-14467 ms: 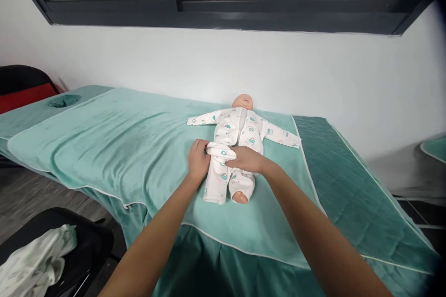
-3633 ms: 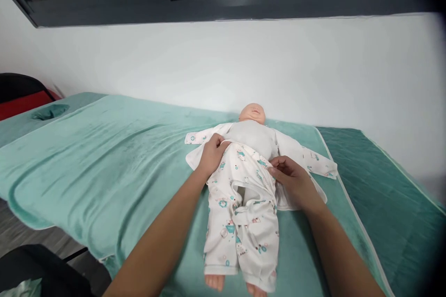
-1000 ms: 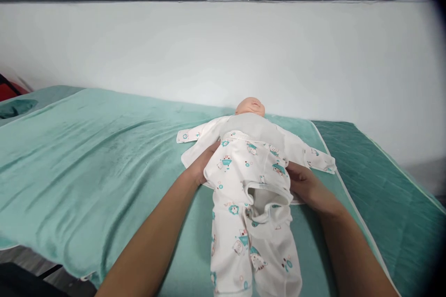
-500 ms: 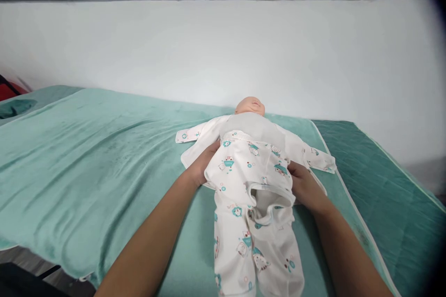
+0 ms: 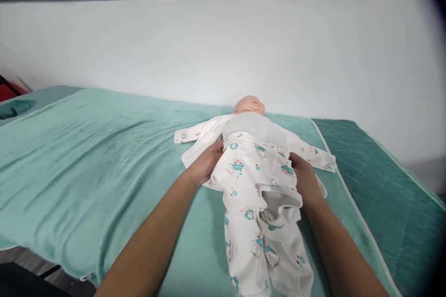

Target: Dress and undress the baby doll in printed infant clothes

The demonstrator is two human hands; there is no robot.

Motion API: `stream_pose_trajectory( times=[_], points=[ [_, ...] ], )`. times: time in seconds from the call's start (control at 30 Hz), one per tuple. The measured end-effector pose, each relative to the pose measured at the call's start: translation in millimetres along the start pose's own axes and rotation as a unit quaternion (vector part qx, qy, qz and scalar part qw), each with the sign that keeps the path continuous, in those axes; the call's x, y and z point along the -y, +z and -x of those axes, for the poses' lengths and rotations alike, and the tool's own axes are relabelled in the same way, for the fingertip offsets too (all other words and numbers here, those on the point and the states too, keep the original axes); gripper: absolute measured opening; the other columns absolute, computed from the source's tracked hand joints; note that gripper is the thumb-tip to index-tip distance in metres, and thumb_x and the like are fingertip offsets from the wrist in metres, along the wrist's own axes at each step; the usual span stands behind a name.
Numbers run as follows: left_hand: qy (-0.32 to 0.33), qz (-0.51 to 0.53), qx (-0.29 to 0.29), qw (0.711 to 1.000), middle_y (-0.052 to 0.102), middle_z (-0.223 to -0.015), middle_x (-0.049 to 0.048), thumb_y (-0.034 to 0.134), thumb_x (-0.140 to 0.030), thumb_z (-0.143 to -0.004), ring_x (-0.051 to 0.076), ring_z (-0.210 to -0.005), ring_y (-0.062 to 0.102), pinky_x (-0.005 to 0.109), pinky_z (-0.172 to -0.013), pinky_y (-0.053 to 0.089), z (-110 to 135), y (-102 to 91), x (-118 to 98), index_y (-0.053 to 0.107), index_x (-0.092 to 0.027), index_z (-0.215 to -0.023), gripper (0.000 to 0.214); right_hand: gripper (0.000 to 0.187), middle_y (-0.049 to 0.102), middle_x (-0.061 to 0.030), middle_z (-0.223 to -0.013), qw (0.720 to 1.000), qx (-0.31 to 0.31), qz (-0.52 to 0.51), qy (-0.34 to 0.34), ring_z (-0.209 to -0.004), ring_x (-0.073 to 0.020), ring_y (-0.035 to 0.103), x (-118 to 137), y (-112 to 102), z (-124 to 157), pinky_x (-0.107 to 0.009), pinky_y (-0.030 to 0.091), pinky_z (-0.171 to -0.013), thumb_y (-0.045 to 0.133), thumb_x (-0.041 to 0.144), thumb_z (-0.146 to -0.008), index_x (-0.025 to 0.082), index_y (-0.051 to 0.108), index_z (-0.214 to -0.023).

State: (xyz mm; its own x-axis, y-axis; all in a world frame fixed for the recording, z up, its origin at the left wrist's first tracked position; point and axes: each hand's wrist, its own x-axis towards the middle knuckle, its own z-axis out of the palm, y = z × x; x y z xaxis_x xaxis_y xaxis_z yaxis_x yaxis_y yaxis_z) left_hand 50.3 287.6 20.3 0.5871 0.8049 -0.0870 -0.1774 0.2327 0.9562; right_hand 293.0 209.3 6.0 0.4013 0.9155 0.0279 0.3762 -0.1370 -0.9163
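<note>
A baby doll (image 5: 249, 104) lies on its back, its head toward the wall. Printed white baby pants (image 5: 258, 171) cover its lower body up to the belly, with an open gap at the crotch. A white baby shirt (image 5: 204, 144) lies spread open under the doll, sleeves out to both sides. My left hand (image 5: 209, 161) is closed at the left side of the pants' waist, fingertips partly hidden by the cloth. On the opposite side, my right hand (image 5: 305, 178) grips the pants near the hip, with most of its fingers out of sight.
A light green blanket (image 5: 104, 158) with wrinkles covers the bed. Darker green quilted bedding (image 5: 379, 181) shows at the right. Behind the bed rises a white wall (image 5: 223, 51), and something red (image 5: 9, 91) sits at the far left.
The pants have shifted to the right, legs included, with their waist still across the doll's belly. My right hand has moved slightly right and up; the left has moved slightly right.
</note>
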Motion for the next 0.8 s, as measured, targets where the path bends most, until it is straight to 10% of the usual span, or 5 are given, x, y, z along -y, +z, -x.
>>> stream_pose_trajectory(
  times=[0.5, 0.8],
  points=[
    [0.009, -0.036, -0.049, 0.998, 0.073, -0.1, 0.0082, 0.072, -0.043, -0.073, 0.028, -0.097, 0.065, 0.037, -0.081, 0.05, -2, 6.6, -4, 0.067, -0.019, -0.116, 0.049, 0.044, 0.069, -0.0065, -0.108, 0.99, 0.039, -0.134, -0.011, -0.088, -0.026, 0.066, -5, 7, -5, -0.036, 0.053, -0.065, 0.076, 0.039, -0.067, 0.029, 0.054, -0.104],
    [0.034, -0.022, -0.047, 0.998, 0.073, -0.099, 0.0071, 0.073, -0.038, -0.073, 0.027, -0.092, 0.066, 0.036, -0.078, 0.05, -5, 9.9, 0, 0.067, -0.019, -0.113, 0.045, 0.028, 0.069, -0.0004, -0.092, 0.989, 0.05, -0.131, -0.039, -0.076, -0.0201, 0.059, 7, 6, -1, -0.031, 0.048, -0.066, 0.069, 0.037, -0.072, 0.028, 0.058, -0.096]
  ],
)
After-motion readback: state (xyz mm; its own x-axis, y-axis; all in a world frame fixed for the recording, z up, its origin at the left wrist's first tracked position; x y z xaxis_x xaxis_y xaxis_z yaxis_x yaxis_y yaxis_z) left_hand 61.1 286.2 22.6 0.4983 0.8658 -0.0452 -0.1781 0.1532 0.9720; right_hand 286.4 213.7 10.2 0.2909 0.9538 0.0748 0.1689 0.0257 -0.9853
